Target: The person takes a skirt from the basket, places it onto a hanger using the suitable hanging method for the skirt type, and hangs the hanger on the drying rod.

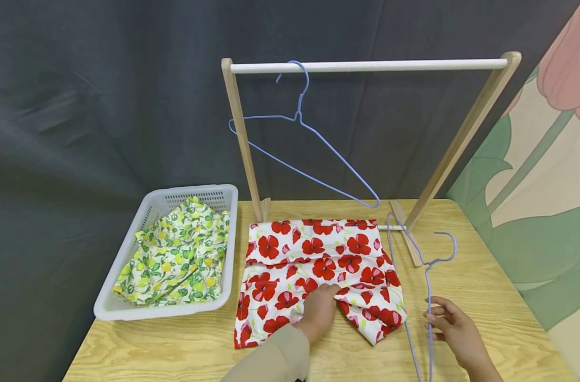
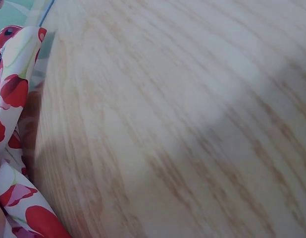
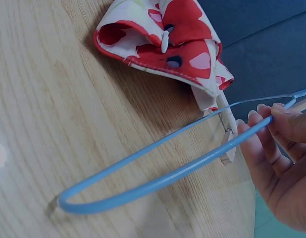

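Note:
A white garment with red poppies [image 1: 313, 246] lies spread on the table, its lower right part folded up; its exact kind cannot be told. My left hand [image 1: 320, 307] grips its lower edge near the middle, the fingertips partly hidden by the cloth. At the garment's right side, my right hand [image 1: 454, 329] pinches one arm of a blue wire hanger [image 3: 163, 183] between thumb and fingers. The hanger is turned sideways, its hook pointing right, and part of its far side passes behind the garment's edge. The left wrist view shows mostly table and a strip of the garment [image 2: 14, 91].
A wooden rack with a white rail [image 1: 390, 66] stands at the back. Another blue hanger [image 1: 337, 151] hangs bare from it. On the left, a white plastic basket [image 1: 103, 307] contains lemon-print cloth [image 1: 180, 254]. The table's right edge [image 1: 524, 292] borders a flower-patterned surface.

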### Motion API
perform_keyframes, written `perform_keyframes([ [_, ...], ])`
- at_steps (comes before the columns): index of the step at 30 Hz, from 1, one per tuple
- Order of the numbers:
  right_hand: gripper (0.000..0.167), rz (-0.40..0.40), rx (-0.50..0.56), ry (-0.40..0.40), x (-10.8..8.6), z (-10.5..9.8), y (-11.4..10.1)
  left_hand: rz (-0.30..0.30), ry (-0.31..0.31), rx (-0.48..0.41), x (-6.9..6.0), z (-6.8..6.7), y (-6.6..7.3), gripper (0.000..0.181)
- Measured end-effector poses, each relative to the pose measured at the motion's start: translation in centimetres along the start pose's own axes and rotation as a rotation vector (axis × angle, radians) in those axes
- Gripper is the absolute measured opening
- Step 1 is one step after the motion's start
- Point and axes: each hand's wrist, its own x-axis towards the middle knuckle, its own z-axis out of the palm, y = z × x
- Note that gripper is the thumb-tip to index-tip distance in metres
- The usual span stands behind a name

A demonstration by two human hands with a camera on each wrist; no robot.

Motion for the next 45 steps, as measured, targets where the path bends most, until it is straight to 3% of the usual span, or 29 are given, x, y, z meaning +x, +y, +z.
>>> perform_keyframes([
  [5,0.03,-0.025,0.022,-0.005,0.4,0.5,-0.3,-0.012,0.071,-0.112,0.1,-0.5,-0.2,0.034],
  [14,0.026,-0.005,0.018,-0.026,0.5,0.6,-0.4,-0.025,0.162,-0.196,0.6,-1.1,-0.9,0.031],
  [24,0.025,0.006,0.019,-0.034,0.6,0.8,-0.4,-0.122,0.175,-0.393,0.9,-1.5,-1.6,0.034],
  [32,0.03,-0.005,-0.028,-0.042,0.9,1.0,-0.6,-0.131,0.304,-0.475,1.2,-1.8,-1.9,0.038],
  [41,0.032,-0.027,-0.025,-0.066,1.0,1.4,-0.7,-0.238,0.316,-0.58,1.9,-2.2,-2.2,0.041],
  [45,0.032,-0.034,-0.025,-0.065,1.0,1.5,-0.7,-0.297,0.279,-0.64,2.1,-2.8,-2.1,0.042],
])
